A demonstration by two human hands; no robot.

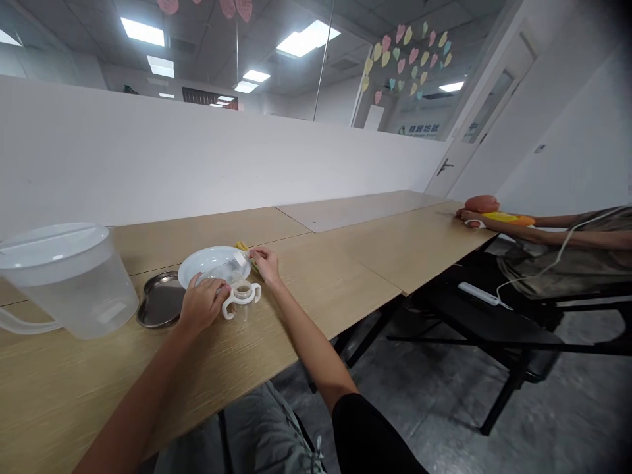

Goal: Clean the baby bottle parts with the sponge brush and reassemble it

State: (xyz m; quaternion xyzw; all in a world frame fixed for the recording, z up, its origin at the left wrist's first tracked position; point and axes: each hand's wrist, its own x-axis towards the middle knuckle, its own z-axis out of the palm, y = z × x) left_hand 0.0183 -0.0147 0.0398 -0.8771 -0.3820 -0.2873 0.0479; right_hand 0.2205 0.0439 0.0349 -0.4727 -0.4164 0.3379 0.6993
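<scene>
My left hand point(203, 304) is at the near rim of a white bowl point(190, 261), its fingers curled; what they hold is hard to make out. At the bowl's right rim my right hand point(267, 264) is closed, with thumb and fingers pinching a clear piece with a white part point(239, 259) that hangs over the bowl. Between the hands, nearer me, stands a clear baby bottle with a white two-handled collar point(242, 291), its top uncapped. Something yellow point(241, 246) shows behind the bowl, partly hidden.
A metal kidney dish point(160, 301) lies left of the bowl. Farther left stands a large translucent lidded jug point(79, 283). The wooden table point(336, 289) runs along a white wall. At its far right end another person's hands point(469, 217) are by a doll point(482, 203).
</scene>
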